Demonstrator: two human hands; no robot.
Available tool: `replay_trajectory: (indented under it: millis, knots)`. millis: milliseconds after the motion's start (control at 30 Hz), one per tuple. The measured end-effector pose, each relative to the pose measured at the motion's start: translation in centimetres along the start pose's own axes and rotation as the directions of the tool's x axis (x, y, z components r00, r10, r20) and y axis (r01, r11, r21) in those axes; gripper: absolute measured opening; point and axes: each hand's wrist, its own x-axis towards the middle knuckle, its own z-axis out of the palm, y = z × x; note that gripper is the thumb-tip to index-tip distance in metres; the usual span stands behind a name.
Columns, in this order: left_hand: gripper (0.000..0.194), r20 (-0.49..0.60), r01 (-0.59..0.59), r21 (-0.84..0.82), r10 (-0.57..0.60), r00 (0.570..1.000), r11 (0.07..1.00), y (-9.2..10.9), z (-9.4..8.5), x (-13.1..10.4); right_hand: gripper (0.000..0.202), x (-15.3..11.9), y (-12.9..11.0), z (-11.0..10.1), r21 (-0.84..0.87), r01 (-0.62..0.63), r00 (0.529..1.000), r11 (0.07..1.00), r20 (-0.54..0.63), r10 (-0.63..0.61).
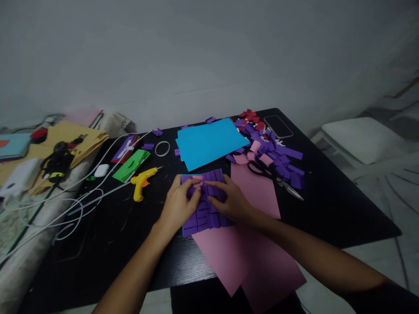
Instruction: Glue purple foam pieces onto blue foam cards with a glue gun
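A panel of folded purple paper strips (203, 216) on a blue backing lies on the table before me. Near its top edge sits a small folded pink paper piece (197, 178). My left hand (180, 198) has its thumb and index finger bent closely around that pink piece. From the right, my right hand (232, 200) grips the panel, its index fingertip beside the pink piece and its thumb lower on the purple strips. The lower fingers of both hands are partly hidden.
Pink sheets (225, 257) lie under the panel and overhang the front edge. Blue sheets (212, 141) lie behind. Scissors (278, 179) and loose purple pieces (278, 152) are right; a yellow glue gun (141, 183), green paper (132, 165) and white cables (77, 203) left.
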Motion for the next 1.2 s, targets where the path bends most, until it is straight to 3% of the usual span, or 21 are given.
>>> replay_trajectory:
  millis: [167, 467, 767, 900, 1000, 1067, 1133, 1200]
  knots:
    - [0.034, -0.003, -0.004, 0.082, 0.005, 1.000, 0.997, 0.3, 0.0, -0.3, 0.046, -0.2, 0.0, 0.4, -0.031, 0.082, 0.996, 0.996, -0.021, -0.083]
    - [0.023, -0.035, -0.011, 0.101, 0.014, 0.999, 0.995, 0.6, -0.1, 0.0, 0.062, -0.5, 0.0, 0.3, 0.022, 0.090, 0.994, 0.996, 0.052, -0.091]
    - [0.025, 0.107, 0.056, 0.275, -0.088, 0.990, 0.960, 1.5, -0.7, 1.1, 0.047, -0.1, 0.5, 0.2, 0.107, -0.020, 0.996, 0.994, 0.086, 0.011]
    - [0.025, 0.190, -0.001, 0.270, -0.052, 0.980, 0.963, 1.2, -1.4, 2.0, 0.042, -0.3, 0.7, 0.1, 0.022, -0.006, 1.000, 1.000, 0.023, 0.006]
    - [0.024, 0.316, -0.127, 0.179, 0.065, 0.947, 0.976, 0.4, -2.2, 3.8, 0.036, -0.3, 0.5, -0.2, -0.167, 0.096, 0.986, 0.981, -0.119, -0.117]
    - [0.022, 0.438, -0.213, 0.101, 0.149, 0.886, 0.972, -0.2, -2.8, 5.3, 0.026, -0.1, 0.4, -0.3, -0.271, 0.219, 0.953, 0.937, -0.145, -0.265]
    - [0.019, 0.525, -0.268, -0.005, 0.230, 0.819, 0.963, -0.9, -3.1, 6.8, 0.019, 0.0, 0.3, -0.2, -0.280, 0.366, 0.916, 0.888, -0.059, -0.396]
    - [0.015, 0.543, -0.282, -0.086, 0.282, 0.791, 0.956, -1.6, -2.9, 7.8, 0.018, 0.0, 0.5, 0.2, -0.226, 0.464, 0.885, 0.856, 0.074, -0.460]
